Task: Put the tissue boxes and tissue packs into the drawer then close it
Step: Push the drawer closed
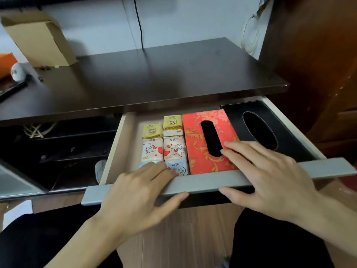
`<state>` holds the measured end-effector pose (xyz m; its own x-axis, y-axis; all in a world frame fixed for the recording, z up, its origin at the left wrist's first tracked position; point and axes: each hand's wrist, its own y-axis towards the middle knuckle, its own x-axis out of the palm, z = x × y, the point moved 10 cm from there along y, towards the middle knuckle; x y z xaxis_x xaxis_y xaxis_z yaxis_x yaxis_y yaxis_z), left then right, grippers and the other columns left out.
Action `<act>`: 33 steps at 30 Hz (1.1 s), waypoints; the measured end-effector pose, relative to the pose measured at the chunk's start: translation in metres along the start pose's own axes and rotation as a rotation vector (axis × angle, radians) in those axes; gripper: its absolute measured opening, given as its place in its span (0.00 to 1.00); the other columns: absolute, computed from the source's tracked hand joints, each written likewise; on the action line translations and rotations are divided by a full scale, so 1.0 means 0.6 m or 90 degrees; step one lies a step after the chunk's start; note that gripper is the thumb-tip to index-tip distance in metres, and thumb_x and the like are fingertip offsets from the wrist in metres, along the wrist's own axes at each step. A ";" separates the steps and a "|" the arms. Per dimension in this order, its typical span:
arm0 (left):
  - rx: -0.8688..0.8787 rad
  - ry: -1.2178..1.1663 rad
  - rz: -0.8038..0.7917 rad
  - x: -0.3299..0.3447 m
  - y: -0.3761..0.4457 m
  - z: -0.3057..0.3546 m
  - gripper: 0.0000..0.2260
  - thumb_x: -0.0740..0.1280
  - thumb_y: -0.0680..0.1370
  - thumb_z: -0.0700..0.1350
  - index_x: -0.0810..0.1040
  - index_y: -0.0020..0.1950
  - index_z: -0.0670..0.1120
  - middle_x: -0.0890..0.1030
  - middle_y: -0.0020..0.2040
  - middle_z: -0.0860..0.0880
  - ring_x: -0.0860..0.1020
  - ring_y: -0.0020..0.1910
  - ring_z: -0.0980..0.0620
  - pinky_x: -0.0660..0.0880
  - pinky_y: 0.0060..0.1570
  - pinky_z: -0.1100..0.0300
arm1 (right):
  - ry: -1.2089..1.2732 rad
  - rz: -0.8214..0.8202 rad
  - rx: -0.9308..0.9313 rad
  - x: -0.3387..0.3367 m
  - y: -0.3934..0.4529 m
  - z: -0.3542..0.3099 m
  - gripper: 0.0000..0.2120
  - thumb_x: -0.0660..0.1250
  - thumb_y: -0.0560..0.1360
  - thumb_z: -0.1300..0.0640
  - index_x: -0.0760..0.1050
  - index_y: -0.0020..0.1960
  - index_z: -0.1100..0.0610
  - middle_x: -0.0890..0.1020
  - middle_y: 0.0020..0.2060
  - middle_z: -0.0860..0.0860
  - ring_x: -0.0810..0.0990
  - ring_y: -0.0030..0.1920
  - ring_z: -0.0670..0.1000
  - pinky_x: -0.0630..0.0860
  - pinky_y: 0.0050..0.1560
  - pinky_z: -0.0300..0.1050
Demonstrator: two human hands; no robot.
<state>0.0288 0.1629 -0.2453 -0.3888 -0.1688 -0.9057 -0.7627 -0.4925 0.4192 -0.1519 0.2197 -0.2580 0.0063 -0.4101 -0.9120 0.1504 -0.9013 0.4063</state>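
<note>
The drawer (328, 168) is pulled out under the dark desk. Inside lie a black tissue box (237, 118) at the right, a red floral tissue box (195, 144) beside it, and several small tissue packs (172, 147) in two rows at the left. My left hand (139, 196) rests over the grey drawer front, fingers on the nearest packs, thumb under the front edge. My right hand (270, 176) lies over the front too, fingers on the red box, thumb under the edge.
The dark desk top (154, 78) spans above the drawer. A cardboard box (38, 39) stands at its back left, with small items at the far left. A brown wooden cabinet (318, 64) stands at the right. My dark-clothed legs are below.
</note>
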 end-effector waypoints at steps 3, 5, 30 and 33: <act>-0.007 0.004 0.007 0.017 0.040 -0.039 0.20 0.61 0.78 0.63 0.82 0.51 0.48 0.81 0.45 0.53 0.82 0.43 0.49 0.76 0.28 0.50 | -0.022 0.010 0.009 0.024 0.045 0.026 0.37 0.56 0.78 0.29 0.79 0.69 0.57 0.81 0.68 0.51 0.80 0.66 0.51 0.82 0.48 0.47; -0.012 0.014 0.009 0.030 0.067 -0.065 0.20 0.60 0.79 0.64 0.81 0.53 0.49 0.81 0.47 0.53 0.82 0.45 0.50 0.77 0.30 0.50 | -0.030 0.019 0.014 0.039 0.077 0.045 0.36 0.55 0.78 0.30 0.79 0.69 0.57 0.81 0.67 0.51 0.80 0.66 0.51 0.82 0.47 0.47; -0.278 0.085 0.055 0.133 -0.033 -0.184 0.46 0.78 0.67 0.43 0.58 0.80 0.43 0.60 0.76 0.37 0.57 0.78 0.37 0.61 0.74 0.45 | 0.196 0.280 0.455 0.164 -0.035 0.193 0.45 0.75 0.75 0.53 0.53 0.81 0.64 0.53 0.80 0.63 0.56 0.78 0.65 0.59 0.76 0.52; -0.268 0.099 0.041 0.150 -0.028 -0.193 0.46 0.76 0.70 0.44 0.54 0.82 0.44 0.55 0.79 0.38 0.49 0.81 0.40 0.56 0.76 0.46 | 0.138 0.260 0.429 0.180 -0.015 0.188 0.46 0.72 0.78 0.51 0.47 0.82 0.66 0.49 0.82 0.66 0.53 0.80 0.67 0.62 0.76 0.61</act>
<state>0.0666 0.0570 -0.3409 -0.3215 -0.3211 -0.8908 -0.4510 -0.7753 0.4422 -0.2643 0.1677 -0.3535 0.1330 -0.7504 -0.6475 -0.5317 -0.6054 0.5923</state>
